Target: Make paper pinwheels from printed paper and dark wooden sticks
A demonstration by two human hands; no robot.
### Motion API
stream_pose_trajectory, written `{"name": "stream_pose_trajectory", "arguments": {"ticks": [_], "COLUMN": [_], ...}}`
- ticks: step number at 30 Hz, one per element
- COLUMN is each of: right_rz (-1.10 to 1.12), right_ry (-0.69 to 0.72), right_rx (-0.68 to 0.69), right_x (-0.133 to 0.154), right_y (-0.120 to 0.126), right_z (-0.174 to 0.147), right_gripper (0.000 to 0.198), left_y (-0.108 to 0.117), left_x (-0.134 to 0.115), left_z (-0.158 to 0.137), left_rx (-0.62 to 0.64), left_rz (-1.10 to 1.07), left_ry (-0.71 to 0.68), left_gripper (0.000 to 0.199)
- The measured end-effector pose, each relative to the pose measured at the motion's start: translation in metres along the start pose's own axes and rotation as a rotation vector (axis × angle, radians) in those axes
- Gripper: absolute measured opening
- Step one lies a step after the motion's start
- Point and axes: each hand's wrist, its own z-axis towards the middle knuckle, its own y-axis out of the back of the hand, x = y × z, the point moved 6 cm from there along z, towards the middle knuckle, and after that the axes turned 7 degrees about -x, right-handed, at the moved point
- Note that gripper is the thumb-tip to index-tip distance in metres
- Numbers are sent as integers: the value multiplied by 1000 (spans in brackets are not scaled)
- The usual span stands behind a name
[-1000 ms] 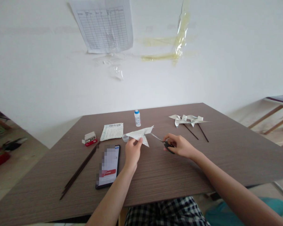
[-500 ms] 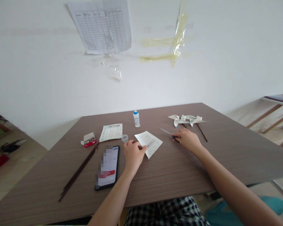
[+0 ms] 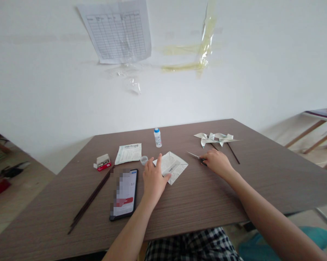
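A square of printed paper [image 3: 174,166] with crease and cut lines running in from its corners lies flat in the middle of the table. My left hand [image 3: 154,177] rests at its left corner, fingers spread and the thumb touching the lower left edge. To the right, my right hand [image 3: 215,159] is closed around the dark handle of a pair of scissors [image 3: 194,156], whose blades point left toward the paper. The scissors lie low on the tabletop, apart from the paper. Behind that hand are two paper pinwheels [image 3: 213,138] on dark sticks.
A small bottle with a blue cap [image 3: 158,137] stands at the back. Left of the paper are a clear plastic cap [image 3: 144,160], a stack of printed paper [image 3: 129,153], a red box of pins [image 3: 103,163], dark sticks [image 3: 89,199] and a phone [image 3: 125,195].
My left hand's fingers have lifted and spread, and the paper's left part now lies flatter with more print showing. My right hand and the scissors have shifted only slightly.
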Motion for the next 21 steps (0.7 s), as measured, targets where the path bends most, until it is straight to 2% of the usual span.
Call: {"name": "stream_pose_trajectory", "arguments": {"ticks": [2, 4, 6, 12, 15, 21], "right_rz": [23, 48, 70, 158, 234, 336], "right_ry": [-67, -127, -132, -39, 24, 163], "right_rx": [-4, -12, -26, -53, -45, -128], "right_x": [-1, -3, -1, 12, 25, 73], "right_y": [3, 5, 7, 8, 7, 8], "right_z": [-1, -2, -3, 4, 15, 46], "right_gripper": [29, 25, 23, 26, 27, 18], "left_y": [-2, -3, -1, 18, 20, 9], "left_x": [-4, -7, -8, -1, 5, 29], "left_z": [-1, -3, -4, -8, -16, -34], "left_rx": [99, 203, 273, 379, 357, 146], "left_rz": [19, 39, 48, 70, 64, 38], "left_ry": [-62, -106, -142, -204, -221, -224], "left_gripper": [59, 45, 47, 54, 54, 44]}}
